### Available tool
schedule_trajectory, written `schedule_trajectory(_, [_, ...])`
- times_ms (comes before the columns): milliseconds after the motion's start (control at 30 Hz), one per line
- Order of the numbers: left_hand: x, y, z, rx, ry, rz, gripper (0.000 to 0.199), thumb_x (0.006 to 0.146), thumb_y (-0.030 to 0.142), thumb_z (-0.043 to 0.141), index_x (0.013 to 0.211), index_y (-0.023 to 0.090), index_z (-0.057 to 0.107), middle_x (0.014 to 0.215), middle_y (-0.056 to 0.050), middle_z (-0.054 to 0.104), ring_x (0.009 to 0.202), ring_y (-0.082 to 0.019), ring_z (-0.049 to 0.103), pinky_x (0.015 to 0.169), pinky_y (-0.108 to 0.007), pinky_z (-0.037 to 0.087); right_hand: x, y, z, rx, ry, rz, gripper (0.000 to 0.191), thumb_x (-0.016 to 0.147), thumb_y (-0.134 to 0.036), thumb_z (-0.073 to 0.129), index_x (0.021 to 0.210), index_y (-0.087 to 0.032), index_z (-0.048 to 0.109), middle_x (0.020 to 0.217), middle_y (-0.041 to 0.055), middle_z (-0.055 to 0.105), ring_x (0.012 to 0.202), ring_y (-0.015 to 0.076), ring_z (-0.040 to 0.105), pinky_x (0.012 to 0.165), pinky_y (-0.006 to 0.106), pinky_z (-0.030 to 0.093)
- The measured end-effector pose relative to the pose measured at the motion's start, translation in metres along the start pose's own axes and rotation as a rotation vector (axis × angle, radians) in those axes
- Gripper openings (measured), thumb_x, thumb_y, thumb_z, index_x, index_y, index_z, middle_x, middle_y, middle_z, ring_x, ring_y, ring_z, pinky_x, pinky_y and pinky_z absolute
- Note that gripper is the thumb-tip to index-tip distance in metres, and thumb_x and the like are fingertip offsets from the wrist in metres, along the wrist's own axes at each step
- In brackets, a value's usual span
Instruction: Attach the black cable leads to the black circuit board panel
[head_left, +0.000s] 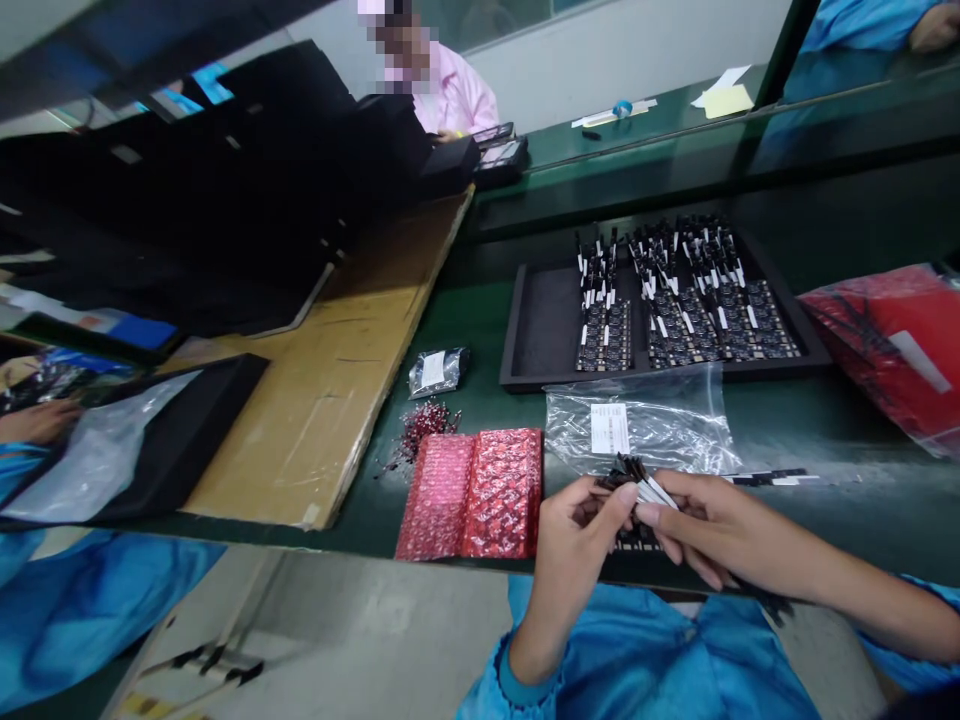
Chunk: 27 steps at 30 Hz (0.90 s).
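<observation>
A small bundle of black flat cables [637, 478] was pinched by both the left hand [574, 545] and the right hand [712, 530] at the green counter's [480, 320] near edge. The white tips were best kept lined up and not bent.

Item: bundle of black strips with white tabs [639, 482], thin and flat, several together, fanned slightly, ends pointing up and away. Pinched between fingertips of left hand [577, 535] and right hand [709, 530], above the near edge of the green bench [825, 420]. Beneath the fingers, a small dark circuit board [637, 540], mostly hidden; detail cannot be told.
</observation>
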<state>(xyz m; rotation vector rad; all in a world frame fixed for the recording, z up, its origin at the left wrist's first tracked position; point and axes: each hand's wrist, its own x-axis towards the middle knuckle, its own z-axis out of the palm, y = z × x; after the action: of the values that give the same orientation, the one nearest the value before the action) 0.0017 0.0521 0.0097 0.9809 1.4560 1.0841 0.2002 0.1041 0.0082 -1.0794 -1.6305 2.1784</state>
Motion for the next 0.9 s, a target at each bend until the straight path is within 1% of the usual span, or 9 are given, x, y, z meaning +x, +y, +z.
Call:
schedule_trajectory(100, [0.000,-0.001,-0.001,-0.011,-0.001,0.011,0.038,0.078,0.062,0.070,0.069,0.024,0.065,0.059,0.007,0.065,0.047,-0.005,0.052,0.044,-0.018,0.041,0.000,0.003,-0.003,0.050,-0.056,0.027,0.065,0.105,-0.088,0.070,0.087,-0.025,0.065,0.060,-0.0070,0.062,0.041,0.0104,0.056,0.041,0.019,0.040])
schedule_trajectory(167, [-0.001,-0.002,-0.002,-0.024,-0.021,0.019,0.038,0.079,0.060,0.069,0.072,0.023,0.065,0.060,0.007,0.065,0.046,-0.004,0.051,0.043,-0.017,0.041,0.000,0.006,-0.005,0.083,-0.077,0.036,0.067,0.104,-0.091,0.068,0.091,-0.025,0.066,0.063,-0.0064,0.064,0.040,0.0093,0.053,0.039,0.019,0.039])
schedule_trajectory(300, [-0.002,-0.002,-0.003,-0.048,-0.067,0.034,0.038,0.081,0.058,0.069,0.080,0.020,0.064,0.063,0.007,0.064,0.047,-0.002,0.050,0.045,-0.015,0.042,0.000,0.008,-0.008,0.136,-0.092,0.039,0.067,0.102,-0.092,0.071,0.106,-0.025,0.068,0.073,-0.0069,0.068,0.040,0.0062,0.046,0.036,0.017,0.034])
schedule_trajectory(500, [-0.003,-0.003,-0.006,-0.071,-0.085,0.049,0.039,0.084,0.059,0.066,0.087,0.019,0.064,0.069,0.006,0.066,0.050,-0.002,0.053,0.048,-0.015,0.045,-0.001,0.011,-0.009,0.135,-0.098,0.052,0.068,0.103,-0.093,0.069,0.109,-0.025,0.069,0.075,-0.0066,0.069,0.040,0.0068,0.046,0.035,0.018,0.035])
schedule_trajectory(567, [-0.003,-0.004,-0.007,-0.078,-0.072,0.047,0.041,0.083,0.060,0.065,0.094,0.020,0.063,0.071,0.006,0.066,0.050,-0.002,0.054,0.048,-0.015,0.045,-0.002,0.012,-0.010,0.114,-0.090,0.047,0.068,0.103,-0.093,0.068,0.103,-0.025,0.069,0.072,-0.0070,0.066,0.040,0.0075,0.046,0.036,0.018,0.035])
schedule_trajectory(667, [-0.002,-0.004,-0.007,-0.086,-0.083,0.026,0.045,0.081,0.060,0.068,0.103,0.022,0.062,0.072,0.006,0.067,0.052,-0.005,0.058,0.046,-0.016,0.045,-0.002,0.012,-0.009,0.070,-0.069,0.030,0.064,0.108,-0.087,0.067,0.088,-0.026,0.066,0.061,-0.0094,0.056,0.041,0.0079,0.041,0.037,0.018,0.031])
schedule_trajectory(733, [-0.002,-0.004,-0.006,-0.086,-0.113,0.008,0.046,0.078,0.059,0.072,0.108,0.024,0.062,0.077,0.003,0.071,0.061,-0.009,0.065,0.050,-0.018,0.048,-0.002,0.011,-0.007,0.051,-0.055,0.016,0.060,0.104,-0.083,0.075,0.082,-0.028,0.064,0.059,-0.0100,0.053,0.040,0.0083,0.039,0.037,0.018,0.029])
schedule_trajectory(833, [-0.002,-0.002,-0.003,-0.148,-0.165,-0.045,0.047,0.074,0.054,0.078,0.109,0.026,0.064,0.085,0.001,0.073,0.073,-0.012,0.069,0.058,-0.019,0.051,-0.001,0.008,-0.006,0.038,-0.065,0.000,0.056,0.097,-0.079,0.083,0.077,-0.030,0.062,0.061,-0.0100,0.054,0.039,0.0089,0.040,0.037,0.019,0.027])
schedule_trajectory(900, [-0.002,-0.001,-0.001,-0.202,-0.197,-0.084,0.046,0.073,0.054,0.079,0.107,0.026,0.064,0.080,0.002,0.071,0.068,-0.011,0.066,0.053,-0.017,0.046,-0.002,0.005,-0.005,0.035,-0.086,-0.002,0.053,0.100,-0.076,0.081,0.080,-0.030,0.063,0.063,-0.0098,0.055,0.041,0.0091,0.040,0.040,0.020,0.027])
